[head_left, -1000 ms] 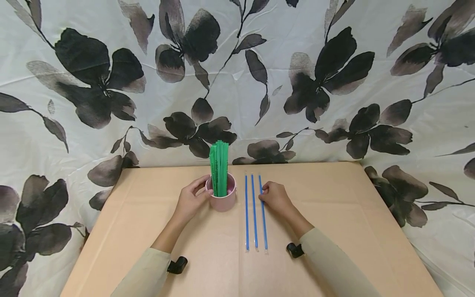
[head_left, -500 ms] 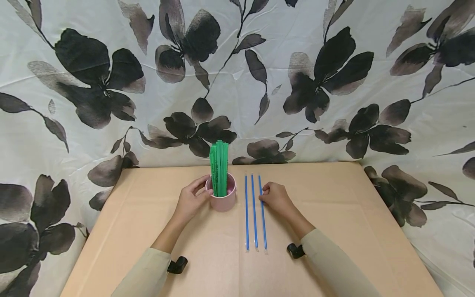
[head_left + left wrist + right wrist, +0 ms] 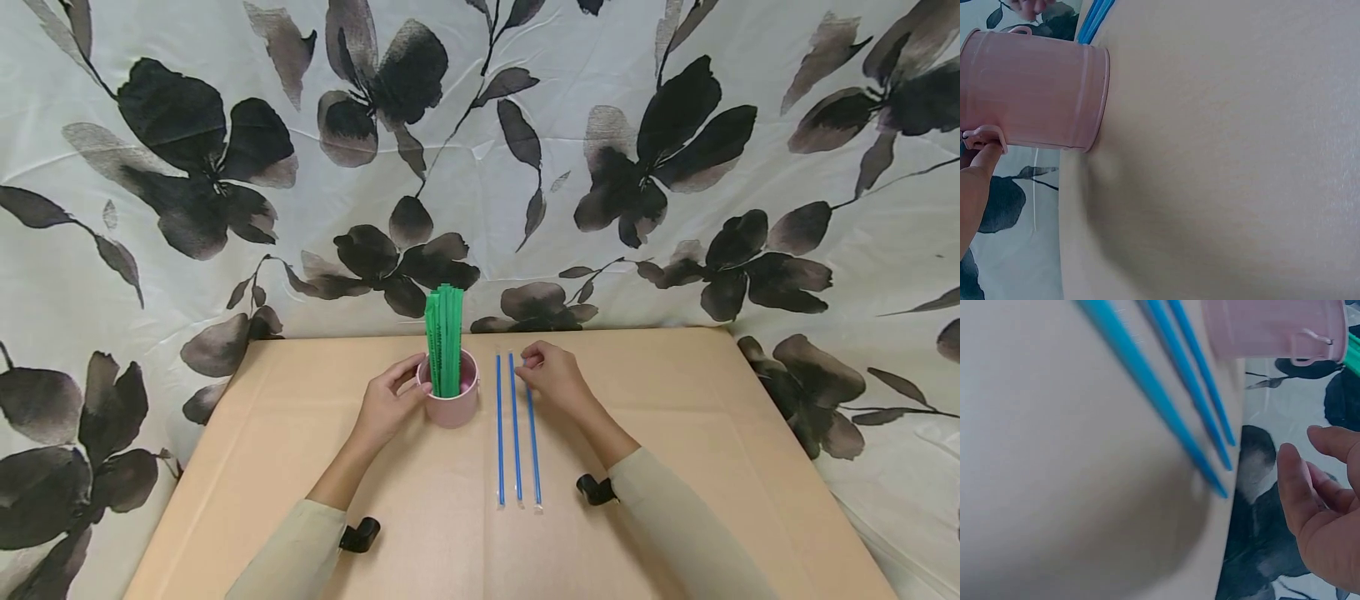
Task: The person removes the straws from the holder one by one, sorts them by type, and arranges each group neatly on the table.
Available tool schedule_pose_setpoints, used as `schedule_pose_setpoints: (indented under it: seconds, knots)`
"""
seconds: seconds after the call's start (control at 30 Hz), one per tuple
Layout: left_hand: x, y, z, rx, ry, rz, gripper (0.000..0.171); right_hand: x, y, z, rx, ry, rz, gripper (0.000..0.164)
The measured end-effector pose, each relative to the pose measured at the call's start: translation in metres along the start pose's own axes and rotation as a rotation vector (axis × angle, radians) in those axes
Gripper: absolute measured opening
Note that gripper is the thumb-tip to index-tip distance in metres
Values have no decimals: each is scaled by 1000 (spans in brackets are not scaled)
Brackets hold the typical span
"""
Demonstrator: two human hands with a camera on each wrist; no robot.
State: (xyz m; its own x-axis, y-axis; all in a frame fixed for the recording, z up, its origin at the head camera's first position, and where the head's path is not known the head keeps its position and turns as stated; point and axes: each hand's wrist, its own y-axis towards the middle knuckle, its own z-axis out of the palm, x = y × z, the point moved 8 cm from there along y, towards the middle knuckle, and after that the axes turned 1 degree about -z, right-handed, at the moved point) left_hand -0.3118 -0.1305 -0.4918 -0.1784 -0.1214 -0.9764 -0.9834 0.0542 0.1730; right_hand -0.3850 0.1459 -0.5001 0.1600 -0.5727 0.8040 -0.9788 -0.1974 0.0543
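Note:
My left hand (image 3: 385, 408) holds the side of a small pink bucket (image 3: 452, 413), which stands upright. In the left wrist view a finger (image 3: 977, 187) sits at the small side handle (image 3: 988, 132). A bunch of long green printed sticks (image 3: 444, 342) rises out of the bucket. To its right, blue straws (image 3: 517, 450) in clear wrappers lie side by side. My right hand (image 3: 557, 379) hovers over the far end of the rightmost straw (image 3: 534, 450), partly covering it. The right wrist view shows that hand (image 3: 1329, 531) with loosely bent fingers, apart from the straws and holding nothing.
A tan covered table (image 3: 420, 533) bears everything, its far edge just behind the bucket. Behind it hangs a white cloth (image 3: 480, 167) with dark flower prints. Black wrist cameras (image 3: 360, 535) stick out from both beige sleeves (image 3: 675, 533).
My right hand has come off the rightmost blue straw and moved up toward its far end, fingers looser. The left hand and bucket stay in place.

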Motion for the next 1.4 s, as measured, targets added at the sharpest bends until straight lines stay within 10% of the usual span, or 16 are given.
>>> schedule_pose_setpoints:
  seconds: [0.53,1.4]
  knots:
    - [-3,-1,-1,-15,38,35,54,48,23,22,86,314,-75,35]
    - [1,-2,-1,11,20,17,55,87,29,46,27,283,-103,39]
